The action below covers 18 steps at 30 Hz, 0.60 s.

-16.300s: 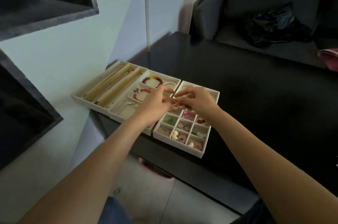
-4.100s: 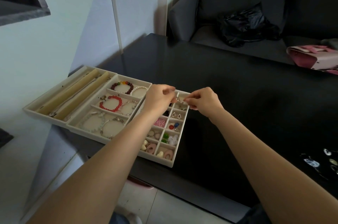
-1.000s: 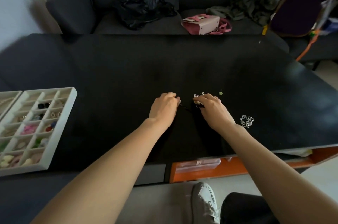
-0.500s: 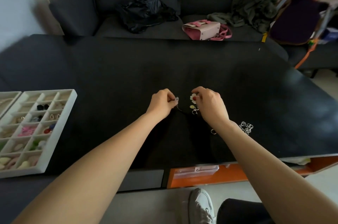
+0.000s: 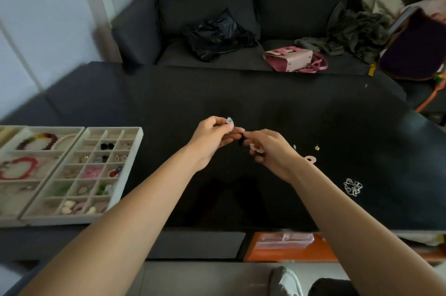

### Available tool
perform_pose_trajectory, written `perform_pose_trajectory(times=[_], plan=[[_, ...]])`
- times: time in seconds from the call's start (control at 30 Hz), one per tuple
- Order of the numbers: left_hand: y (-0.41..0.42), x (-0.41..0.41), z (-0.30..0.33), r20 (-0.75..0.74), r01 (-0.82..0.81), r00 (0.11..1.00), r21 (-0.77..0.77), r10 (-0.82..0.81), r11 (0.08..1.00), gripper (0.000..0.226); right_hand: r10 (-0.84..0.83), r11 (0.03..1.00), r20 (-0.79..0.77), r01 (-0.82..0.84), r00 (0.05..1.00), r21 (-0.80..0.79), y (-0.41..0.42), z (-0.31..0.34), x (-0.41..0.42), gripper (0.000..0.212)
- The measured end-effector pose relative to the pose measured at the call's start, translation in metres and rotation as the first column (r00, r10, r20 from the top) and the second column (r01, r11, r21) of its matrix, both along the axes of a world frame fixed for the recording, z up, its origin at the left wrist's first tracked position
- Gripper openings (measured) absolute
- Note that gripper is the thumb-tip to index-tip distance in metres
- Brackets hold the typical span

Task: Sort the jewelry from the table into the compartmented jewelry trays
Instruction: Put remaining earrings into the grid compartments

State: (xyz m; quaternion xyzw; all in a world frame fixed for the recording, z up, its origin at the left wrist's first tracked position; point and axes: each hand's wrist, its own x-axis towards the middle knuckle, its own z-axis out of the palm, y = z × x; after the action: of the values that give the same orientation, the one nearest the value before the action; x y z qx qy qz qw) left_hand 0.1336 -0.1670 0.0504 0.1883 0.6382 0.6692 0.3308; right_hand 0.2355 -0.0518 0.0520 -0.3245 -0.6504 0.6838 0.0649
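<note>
Above the middle of the black table, my left hand pinches a small pale earring between thumb and fingers. My right hand meets it fingertip to fingertip and holds a small pink piece in its curled fingers. Loose jewelry lies to the right: a pink ring-shaped piece, two tiny earrings, and a silver chain. The small-compartment tray sits at the left with earrings and beads in its cells. The bracelet tray adjoins it.
A dark sofa stands behind the table with a black bag, a pink handbag and clothes. An orange drawer shows under the table's front edge. My shoe is on the floor below.
Both hands have lifted off the table with small pieces and come together; the view has swung left, bringing more of the trays into sight.
</note>
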Motion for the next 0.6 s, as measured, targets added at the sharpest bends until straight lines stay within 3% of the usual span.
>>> perform_pose_trajectory(times=[0.1, 0.23, 0.6], plan=[[-0.024, -0.004, 0.010, -0.023, -0.030, 0.999, 0.019, 0.030, 0.999, 0.015, 0.128, 0.986, -0.012, -0.126, 0.992, 0.108, -0.028, 0.009, -0.013, 0.030], [-0.075, -0.024, 0.015, -0.071, -0.121, 0.990, 0.033, 0.123, 0.992, 0.012, 0.251, 0.931, 0.037, -0.251, 0.967, 0.265, -0.070, 0.016, -0.038, 0.017], [-0.201, -0.097, 0.001, -0.123, -0.425, 0.901, -0.049, 0.417, 0.904, 0.020, 0.342, 0.922, -0.005, -0.334, 0.940, 0.195, -0.168, 0.017, -0.119, 0.019]])
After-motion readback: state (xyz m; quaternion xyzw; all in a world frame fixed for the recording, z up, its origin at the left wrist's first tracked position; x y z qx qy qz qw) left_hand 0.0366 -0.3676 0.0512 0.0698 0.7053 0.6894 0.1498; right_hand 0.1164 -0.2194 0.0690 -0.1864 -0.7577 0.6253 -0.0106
